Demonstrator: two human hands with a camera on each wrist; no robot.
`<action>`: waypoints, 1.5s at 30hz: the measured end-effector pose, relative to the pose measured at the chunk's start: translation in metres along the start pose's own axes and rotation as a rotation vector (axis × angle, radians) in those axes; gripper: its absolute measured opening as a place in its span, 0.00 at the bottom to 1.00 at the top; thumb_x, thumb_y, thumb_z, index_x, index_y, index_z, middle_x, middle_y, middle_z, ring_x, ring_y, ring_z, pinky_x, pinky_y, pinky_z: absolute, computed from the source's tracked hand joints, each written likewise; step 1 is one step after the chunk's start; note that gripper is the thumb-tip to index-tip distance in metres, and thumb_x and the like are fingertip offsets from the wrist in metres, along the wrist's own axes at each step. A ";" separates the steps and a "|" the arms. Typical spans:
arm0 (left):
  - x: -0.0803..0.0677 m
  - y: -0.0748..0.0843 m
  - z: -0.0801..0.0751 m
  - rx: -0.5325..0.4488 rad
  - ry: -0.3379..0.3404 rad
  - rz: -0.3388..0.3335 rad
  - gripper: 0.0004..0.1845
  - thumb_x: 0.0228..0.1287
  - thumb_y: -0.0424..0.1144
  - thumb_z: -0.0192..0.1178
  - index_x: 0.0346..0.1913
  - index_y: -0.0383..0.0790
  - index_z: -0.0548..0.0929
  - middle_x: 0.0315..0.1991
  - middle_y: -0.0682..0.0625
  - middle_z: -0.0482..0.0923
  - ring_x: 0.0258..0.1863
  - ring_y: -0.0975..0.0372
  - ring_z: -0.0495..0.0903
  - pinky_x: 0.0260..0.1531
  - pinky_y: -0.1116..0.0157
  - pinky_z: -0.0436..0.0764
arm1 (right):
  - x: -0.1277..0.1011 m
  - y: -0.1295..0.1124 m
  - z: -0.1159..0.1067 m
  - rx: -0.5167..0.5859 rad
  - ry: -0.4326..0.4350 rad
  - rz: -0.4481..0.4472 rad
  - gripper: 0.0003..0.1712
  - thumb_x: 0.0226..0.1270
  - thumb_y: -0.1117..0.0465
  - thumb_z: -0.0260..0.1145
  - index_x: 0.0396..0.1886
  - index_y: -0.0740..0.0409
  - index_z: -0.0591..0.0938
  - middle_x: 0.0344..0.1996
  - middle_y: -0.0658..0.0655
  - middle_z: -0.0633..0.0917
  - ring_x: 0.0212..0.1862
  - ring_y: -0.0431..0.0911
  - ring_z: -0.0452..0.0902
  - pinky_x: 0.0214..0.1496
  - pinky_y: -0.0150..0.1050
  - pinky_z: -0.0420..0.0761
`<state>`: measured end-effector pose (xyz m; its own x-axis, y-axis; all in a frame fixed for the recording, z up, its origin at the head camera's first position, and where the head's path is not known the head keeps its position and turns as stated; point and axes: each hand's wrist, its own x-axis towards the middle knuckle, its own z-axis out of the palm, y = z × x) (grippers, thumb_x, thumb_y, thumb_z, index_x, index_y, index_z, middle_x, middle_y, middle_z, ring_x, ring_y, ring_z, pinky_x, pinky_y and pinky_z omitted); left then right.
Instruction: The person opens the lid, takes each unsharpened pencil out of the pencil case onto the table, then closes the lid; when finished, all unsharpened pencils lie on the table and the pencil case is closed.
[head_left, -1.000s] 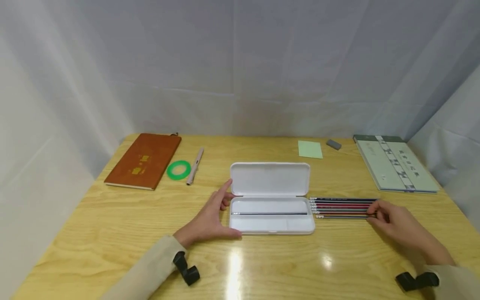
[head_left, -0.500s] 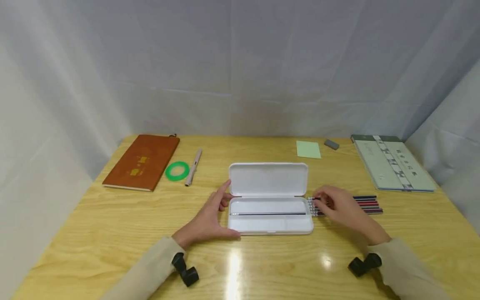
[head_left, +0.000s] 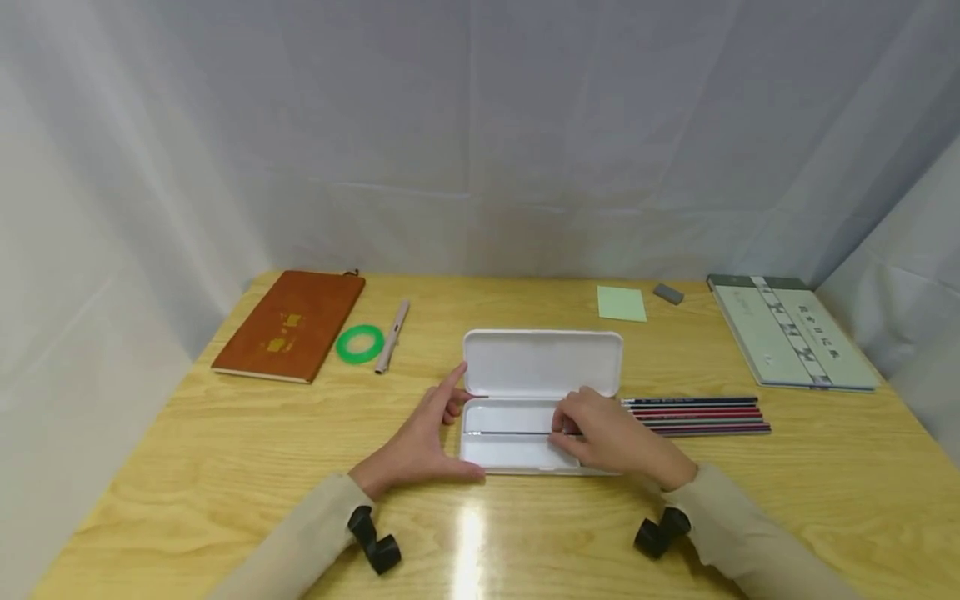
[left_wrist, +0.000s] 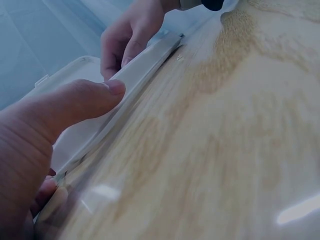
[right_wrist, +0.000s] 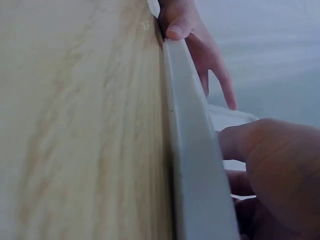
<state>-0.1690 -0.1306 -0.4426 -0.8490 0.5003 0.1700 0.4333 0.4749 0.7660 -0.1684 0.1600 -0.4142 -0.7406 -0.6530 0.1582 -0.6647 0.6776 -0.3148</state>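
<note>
A white pencil case [head_left: 517, 453] lies with its lid [head_left: 542, 362] raised. Inside, a dark pencil [head_left: 510, 432] runs lengthwise, its right part hidden. My left hand [head_left: 420, 437] holds the case's left end, thumb along the front edge and index finger against the lid; the left wrist view shows this thumb [left_wrist: 82, 100] on the front wall. Over the case's right half, my right hand [head_left: 603, 433] has its thumb and fingertips together at the dark pencil, seeming to pinch it. Right of the case lie several pencils [head_left: 697, 414] side by side; my hand hides part of their left ends.
At the left lie a brown notebook [head_left: 288, 325], a green ring of tape [head_left: 360, 344] and a pale pen [head_left: 392, 337]. Sticky notes [head_left: 622, 303], a grey eraser [head_left: 668, 293] and a pale green book [head_left: 791, 333] lie at the back right. A white curtain [head_left: 480, 167] hangs behind.
My right hand has moved left, from the far ends of the pencils, across their eraser ends, to inside the case. The left hand has stayed at the case's left end.
</note>
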 end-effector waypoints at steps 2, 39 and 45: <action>0.001 0.001 -0.001 0.001 0.001 0.002 0.72 0.31 0.49 0.83 0.77 0.52 0.42 0.57 0.50 0.70 0.46 0.61 0.65 0.48 0.66 0.70 | 0.000 0.000 0.000 -0.004 0.006 -0.005 0.06 0.63 0.57 0.68 0.28 0.51 0.79 0.24 0.44 0.73 0.31 0.37 0.63 0.33 0.31 0.66; 0.004 0.000 -0.006 0.019 -0.008 -0.008 0.72 0.33 0.50 0.82 0.77 0.53 0.41 0.58 0.50 0.69 0.47 0.61 0.65 0.49 0.65 0.70 | -0.142 0.111 -0.049 0.142 0.286 -0.012 0.19 0.43 0.74 0.76 0.29 0.45 0.85 0.26 0.41 0.81 0.30 0.29 0.71 0.30 0.23 0.70; 0.001 0.000 -0.001 0.004 -0.005 -0.019 0.72 0.32 0.52 0.82 0.77 0.53 0.41 0.58 0.51 0.69 0.47 0.62 0.65 0.50 0.66 0.71 | -0.131 0.103 -0.043 0.044 0.331 0.039 0.23 0.38 0.75 0.77 0.24 0.43 0.78 0.24 0.38 0.74 0.29 0.29 0.66 0.29 0.23 0.65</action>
<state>-0.1694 -0.1306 -0.4418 -0.8556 0.4949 0.1519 0.4182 0.4876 0.7664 -0.1435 0.3299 -0.4274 -0.7618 -0.4768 0.4385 -0.6358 0.6801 -0.3651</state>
